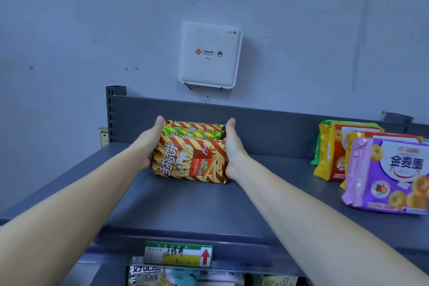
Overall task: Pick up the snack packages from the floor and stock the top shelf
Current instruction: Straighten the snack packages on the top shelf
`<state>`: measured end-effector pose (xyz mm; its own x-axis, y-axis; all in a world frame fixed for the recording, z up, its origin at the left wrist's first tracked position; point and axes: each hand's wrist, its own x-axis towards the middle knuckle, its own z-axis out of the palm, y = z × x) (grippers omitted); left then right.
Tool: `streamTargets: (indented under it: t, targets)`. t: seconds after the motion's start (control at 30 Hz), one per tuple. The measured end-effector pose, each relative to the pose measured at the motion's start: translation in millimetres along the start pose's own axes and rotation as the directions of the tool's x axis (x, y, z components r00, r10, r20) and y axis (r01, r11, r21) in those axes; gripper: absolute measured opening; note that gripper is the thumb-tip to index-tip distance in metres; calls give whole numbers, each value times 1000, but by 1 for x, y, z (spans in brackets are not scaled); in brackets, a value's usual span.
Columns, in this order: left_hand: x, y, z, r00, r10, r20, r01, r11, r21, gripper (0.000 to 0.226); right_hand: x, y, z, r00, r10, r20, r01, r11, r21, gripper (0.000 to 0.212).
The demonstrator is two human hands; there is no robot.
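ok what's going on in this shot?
A person is stocking the grey top shelf. The left hand and right hand press against opposite sides of a row of striped snack packages, squeezing them together; the row appears to rest on the shelf, near the back panel. Other biscuit packs already lie at the shelf's right end. A price label sits on the front edge.

Striped snack packages (190,160): glossy plastic film. Shelf (185,211): matt grey metal. Router (209,53): smooth white plastic.
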<state>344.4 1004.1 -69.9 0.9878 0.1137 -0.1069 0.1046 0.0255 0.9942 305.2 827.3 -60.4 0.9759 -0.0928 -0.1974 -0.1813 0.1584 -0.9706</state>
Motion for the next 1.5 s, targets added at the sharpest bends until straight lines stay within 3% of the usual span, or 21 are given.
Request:
streamTargets:
  t: [0.1,0.17,0.27,0.37,0.47,0.6,0.67,0.77,0.83,1.03,1.17,1.27,1.37,1.5]
  targets:
    - [11,3,-3,977,146,-158,-119,979,167,70,-8,-6,-13,997,-72,-30,69,994,-90,79]
    - [12,7,0,942,269,-203,-192,923,332,83,-20,-12,-28,968,-225,-114,195,954,-227,60]
    - [4,17,19,864,458,-210,-253,754,606,75,-37,-25,-60,878,-457,-141,384,849,-362,39]
    - [-12,33,46,768,624,-144,-268,518,813,66,-51,-46,-97,741,-650,-171,526,719,-454,29]
    - [-24,47,76,758,652,-31,-199,277,940,64,-70,-76,-142,584,-785,-208,635,601,-485,19]
    - [-42,54,124,730,683,14,-223,219,950,64,-95,-106,-211,452,-860,-238,696,507,-508,15]
    - [-50,50,139,774,634,11,-185,209,960,75,-102,-109,-244,441,-864,-244,694,500,-518,16]
    - [-62,36,136,849,524,-72,-59,230,971,95,-105,-104,-275,464,-856,-228,690,511,-512,16]
    - [-69,26,125,850,504,-153,8,278,961,97,-106,-100,-274,484,-852,-198,706,514,-486,17]
    - [-83,8,81,838,426,-341,22,598,801,82,-100,-61,-199,666,-745,37,700,608,-374,13]
    - [-86,5,55,905,284,-316,-34,790,612,77,-83,-30,-145,806,-549,220,586,693,-420,17]
    - [-87,1,43,938,205,-280,-34,857,514,75,-63,-9,-109,907,-326,269,418,783,-461,26]
    - [-81,-2,29,960,122,-253,3,896,444,74,-43,8,-80,937,-207,282,316,845,-432,28]
    - [-68,-2,16,983,47,-177,12,948,317,64,-32,12,-55,955,-198,220,275,867,-416,31]
